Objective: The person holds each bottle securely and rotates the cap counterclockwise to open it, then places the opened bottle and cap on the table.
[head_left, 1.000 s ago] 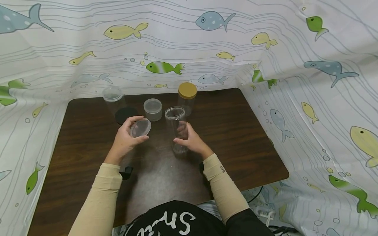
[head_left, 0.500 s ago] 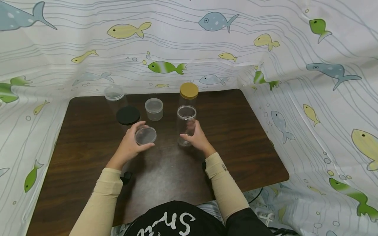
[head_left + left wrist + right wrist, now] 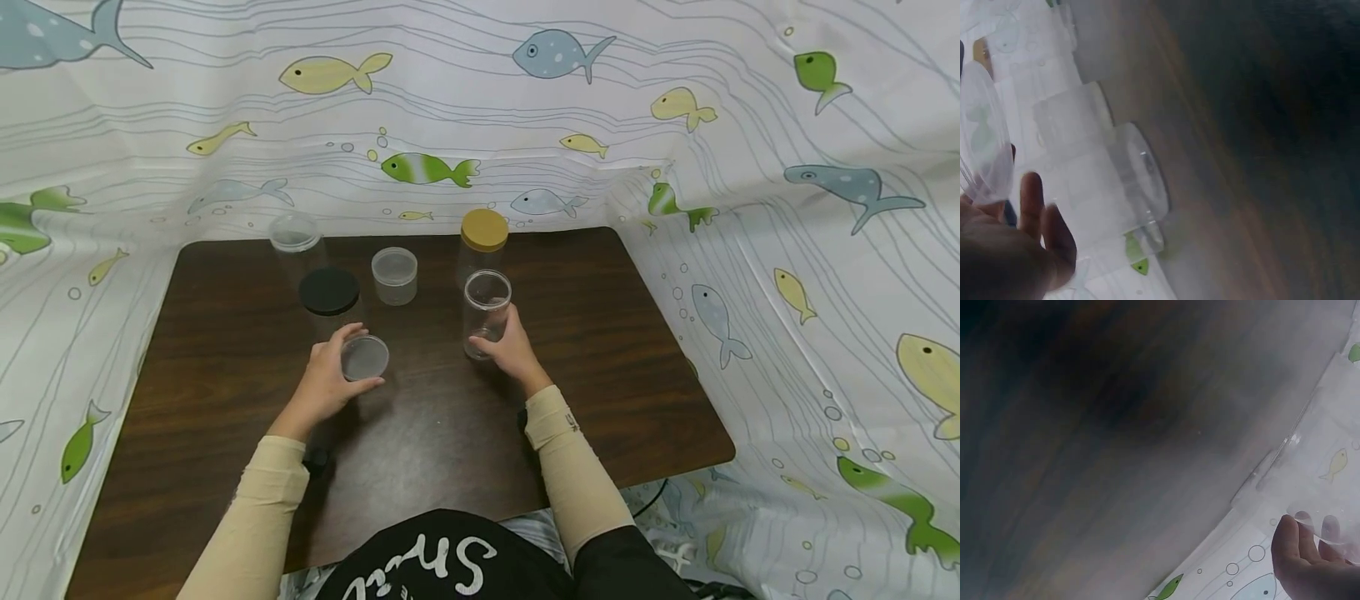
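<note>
In the head view my left hand holds a translucent round lid by its edge, above the table and in front of a black-lidded jar. The left wrist view has this lid side-on at the left edge, with fingers beneath it. My right hand grips a tall clear jar that has no lid on and looks upright. Whether the jar's base touches the table cannot be told. At the lower right of the right wrist view, the right hand's fingers curl against clear plastic.
A yellow-lidded jar stands just behind the gripped jar. Along the back of the brown table are a short translucent container and a tall clear jar at left. A fish-print sheet surrounds the table's back and sides.
The right hand has carried the clear jar rightward and slightly farther from the body. The left hand has brought the lid nearer the body, and the black-lidded jar behind it shows more fully.
</note>
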The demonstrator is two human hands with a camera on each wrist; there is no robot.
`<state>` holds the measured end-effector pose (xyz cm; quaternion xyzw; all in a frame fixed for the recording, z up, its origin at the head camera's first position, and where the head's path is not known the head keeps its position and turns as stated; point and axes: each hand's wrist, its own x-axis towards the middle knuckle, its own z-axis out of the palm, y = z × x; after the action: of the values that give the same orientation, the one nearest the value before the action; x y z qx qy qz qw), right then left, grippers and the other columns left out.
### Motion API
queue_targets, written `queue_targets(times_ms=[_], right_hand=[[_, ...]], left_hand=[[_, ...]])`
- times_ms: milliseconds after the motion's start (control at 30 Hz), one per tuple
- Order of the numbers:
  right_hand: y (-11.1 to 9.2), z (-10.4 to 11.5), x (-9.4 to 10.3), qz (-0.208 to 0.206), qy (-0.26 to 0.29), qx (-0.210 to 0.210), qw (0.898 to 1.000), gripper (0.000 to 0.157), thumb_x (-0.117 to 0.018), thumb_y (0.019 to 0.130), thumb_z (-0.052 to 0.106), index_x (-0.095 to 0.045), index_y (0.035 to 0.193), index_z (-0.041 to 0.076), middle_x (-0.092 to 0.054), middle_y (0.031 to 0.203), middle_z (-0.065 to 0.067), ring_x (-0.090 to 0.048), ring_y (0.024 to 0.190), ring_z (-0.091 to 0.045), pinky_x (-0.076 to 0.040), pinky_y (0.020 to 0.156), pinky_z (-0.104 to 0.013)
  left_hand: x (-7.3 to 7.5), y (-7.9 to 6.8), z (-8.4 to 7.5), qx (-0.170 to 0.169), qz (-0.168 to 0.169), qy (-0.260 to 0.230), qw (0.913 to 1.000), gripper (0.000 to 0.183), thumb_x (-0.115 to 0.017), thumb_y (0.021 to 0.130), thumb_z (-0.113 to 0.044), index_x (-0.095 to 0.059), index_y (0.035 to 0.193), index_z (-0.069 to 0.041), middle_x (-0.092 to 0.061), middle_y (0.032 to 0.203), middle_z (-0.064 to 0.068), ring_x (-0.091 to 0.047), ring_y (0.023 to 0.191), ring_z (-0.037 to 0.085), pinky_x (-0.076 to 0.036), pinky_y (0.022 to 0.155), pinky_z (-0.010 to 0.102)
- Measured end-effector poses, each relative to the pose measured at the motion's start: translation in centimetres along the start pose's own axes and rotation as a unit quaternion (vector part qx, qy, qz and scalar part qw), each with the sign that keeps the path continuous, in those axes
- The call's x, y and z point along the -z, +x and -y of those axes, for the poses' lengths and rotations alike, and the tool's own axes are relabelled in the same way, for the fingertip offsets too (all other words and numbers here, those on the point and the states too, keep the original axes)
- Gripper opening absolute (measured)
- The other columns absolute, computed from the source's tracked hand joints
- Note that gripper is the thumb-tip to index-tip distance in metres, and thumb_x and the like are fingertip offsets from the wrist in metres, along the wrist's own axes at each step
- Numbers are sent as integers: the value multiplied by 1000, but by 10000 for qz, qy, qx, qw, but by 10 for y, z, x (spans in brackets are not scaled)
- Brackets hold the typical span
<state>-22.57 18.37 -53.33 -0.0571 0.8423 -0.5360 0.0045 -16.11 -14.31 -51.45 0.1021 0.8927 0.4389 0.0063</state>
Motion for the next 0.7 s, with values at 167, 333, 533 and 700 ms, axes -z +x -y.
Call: queue_targets(times_ms=[167, 333, 533, 700], right_hand=[[1, -2, 1, -103, 34, -82, 9999, 79, -83, 85, 13, -34, 146, 4, -55, 122, -19, -52, 121, -35, -33, 112, -49], [3, -6, 2, -233, 59, -272, 9993, 80, -84, 85, 13, -33, 147, 6, -54, 128, -19, -50, 127, -34, -32, 113, -49], [4, -8, 4, -287, 261, -236, 9990, 81, -83, 84, 10, -33, 148, 5, -53, 129, -21, -49, 127, -35, -31, 114, -49], [6, -10, 5, -332, 268, -319, 9986, 82, -84, 85, 12, -32, 149, 8, -53, 128, -20, -47, 130, -35, -29, 115, -50]], left_hand=[[-1, -6, 7, 250, -72, 184, 9995, 96, -89, 79, -19, -31, 155, -7, -44, 153, 20, -30, 130, 50, -22, 94, 69], [1, -8, 17, 375, -64, 105, 9992, 96, -89, 81, -18, -29, 156, -7, -43, 154, 20, -29, 130, 49, -18, 94, 69], [2, -9, 23, 448, -128, 74, 9989, 95, -88, 81, -18, -30, 155, -7, -43, 154, 20, -30, 129, 49, -18, 91, 68], [3, -9, 25, 500, -85, 7, 9987, 91, -88, 81, -20, -33, 153, -7, -45, 149, 25, -29, 129, 51, -16, 91, 68]])
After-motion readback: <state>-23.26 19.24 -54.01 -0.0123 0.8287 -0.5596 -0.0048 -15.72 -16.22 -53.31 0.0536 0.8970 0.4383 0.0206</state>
